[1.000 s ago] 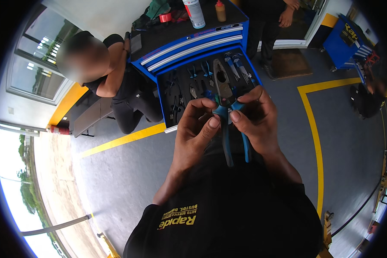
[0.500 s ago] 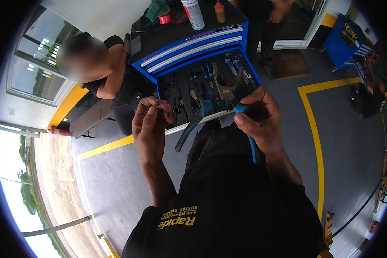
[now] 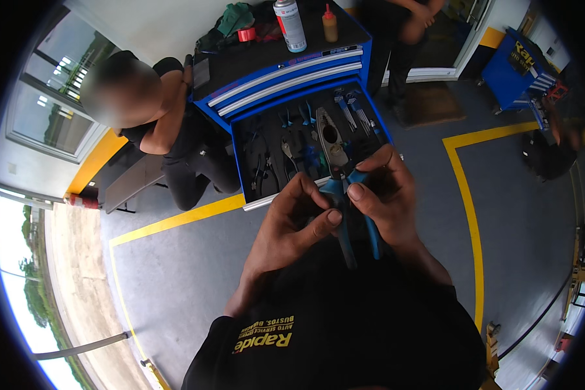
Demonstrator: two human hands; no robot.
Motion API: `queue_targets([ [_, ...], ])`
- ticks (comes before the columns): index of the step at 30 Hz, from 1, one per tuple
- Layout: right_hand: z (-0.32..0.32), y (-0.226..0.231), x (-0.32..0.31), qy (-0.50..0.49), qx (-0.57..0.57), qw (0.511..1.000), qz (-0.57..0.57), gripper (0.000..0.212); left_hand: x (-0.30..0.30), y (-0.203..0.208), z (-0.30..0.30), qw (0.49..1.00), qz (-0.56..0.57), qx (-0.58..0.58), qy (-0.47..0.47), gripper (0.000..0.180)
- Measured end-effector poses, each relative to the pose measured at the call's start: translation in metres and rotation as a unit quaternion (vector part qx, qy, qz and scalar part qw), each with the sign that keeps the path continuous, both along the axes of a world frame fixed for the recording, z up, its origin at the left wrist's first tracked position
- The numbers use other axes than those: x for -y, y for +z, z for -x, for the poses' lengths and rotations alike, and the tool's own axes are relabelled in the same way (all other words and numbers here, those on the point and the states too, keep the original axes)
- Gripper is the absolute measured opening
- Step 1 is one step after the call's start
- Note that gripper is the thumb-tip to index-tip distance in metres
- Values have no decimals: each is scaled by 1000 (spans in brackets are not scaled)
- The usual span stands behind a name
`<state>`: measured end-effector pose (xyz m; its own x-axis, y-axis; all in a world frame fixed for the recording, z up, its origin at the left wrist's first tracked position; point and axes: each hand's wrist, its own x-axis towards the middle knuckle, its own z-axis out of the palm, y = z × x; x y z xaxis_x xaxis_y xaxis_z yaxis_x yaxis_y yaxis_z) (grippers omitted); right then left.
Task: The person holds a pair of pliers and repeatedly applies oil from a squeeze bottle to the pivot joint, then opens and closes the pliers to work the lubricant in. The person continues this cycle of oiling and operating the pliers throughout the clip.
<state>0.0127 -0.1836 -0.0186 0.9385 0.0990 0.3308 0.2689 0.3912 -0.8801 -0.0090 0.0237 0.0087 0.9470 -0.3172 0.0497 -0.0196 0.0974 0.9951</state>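
Note:
A pair of pliers with grey metal jaws and blue handles is held up in front of my body, jaws pointing away from me and closed together. My left hand pinches the left handle between thumb and fingers. On the other handle, the thumb and fingers of my right hand are closed near the pivot. Beyond the pliers, a pulled-out drawer holds several hand tools in dark foam, among them smaller pliers and adjustable wrenches.
The blue tool cabinet carries a spray can, a small red-capped bottle and a red tape roll. One person sits at the left with arms folded; another is beyond the cabinet. A second blue cabinet stands far right.
My left hand has moved right and taken hold of the left handle. The pliers' spread handles and jaws have come together. The seated person and cabinet have shifted slightly in view.

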Motion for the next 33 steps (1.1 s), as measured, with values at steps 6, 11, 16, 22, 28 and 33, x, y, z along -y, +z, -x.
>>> queue_targets([
  [6, 0, 2, -3, -6, -18, 1000, -3, 31, 10, 2, -4, 995, 87, -42, -2, 32],
  [11, -2, -1, 3, 21, -51, 998, 26, 28, -15, -11, -22, 984, 178, -6, 1, 24],
  [16, -4, -4, 9, 52, -29, 998, 24, 28, -19, 8, -19, 994, 81, -58, 41, 20],
  [22, -4, -3, -13, 1, -2, 1000, 24, 31, 12, -11, -9, 993, 103, -4, 60, 33],
  [28, -8, -2, -6, 5, 6, 998, 56, 32, -2, -7, -19, 988, 137, -40, 64, 40],
  [33, -7, 1, -7, 25, -6, 995, 92, 31, -27, -3, -19, 999, -7, -29, 45, 45],
])
